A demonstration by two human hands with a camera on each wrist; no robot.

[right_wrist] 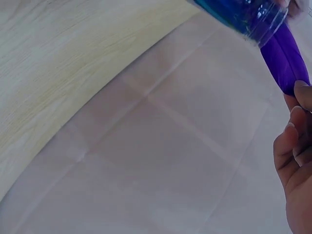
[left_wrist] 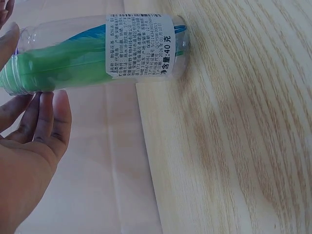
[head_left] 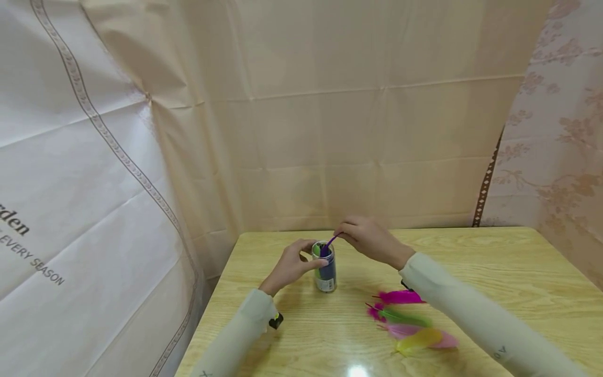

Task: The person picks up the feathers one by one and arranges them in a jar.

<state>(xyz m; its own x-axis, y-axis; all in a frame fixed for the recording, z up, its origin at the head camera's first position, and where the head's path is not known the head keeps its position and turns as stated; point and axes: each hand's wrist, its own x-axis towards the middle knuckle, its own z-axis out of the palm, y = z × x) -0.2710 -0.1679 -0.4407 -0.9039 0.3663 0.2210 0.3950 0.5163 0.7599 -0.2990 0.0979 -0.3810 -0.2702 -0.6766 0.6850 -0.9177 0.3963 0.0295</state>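
Observation:
A clear plastic jar (head_left: 326, 283) with a white printed label (left_wrist: 141, 46) stands upright on the table. Inside it show a green feather (left_wrist: 68, 63) and a blue feather (left_wrist: 90, 34). My left hand (head_left: 291, 266) grips the jar near its mouth, thumb on the near side, fingers behind. Above and right of the jar, my right hand (head_left: 369, 238) pinches the end of a purple feather (right_wrist: 285, 61); the feather's other end is down in the jar's mouth.
To the right of the jar lie several loose feathers: a magenta feather (head_left: 402, 297), a green feather (head_left: 407, 318), a pink feather (head_left: 447, 340) and a yellow feather (head_left: 418, 340). The right sleeve (head_left: 471, 309) passes close by them. Hanging cloth (head_left: 353, 131) stands behind the wooden table (head_left: 282, 345).

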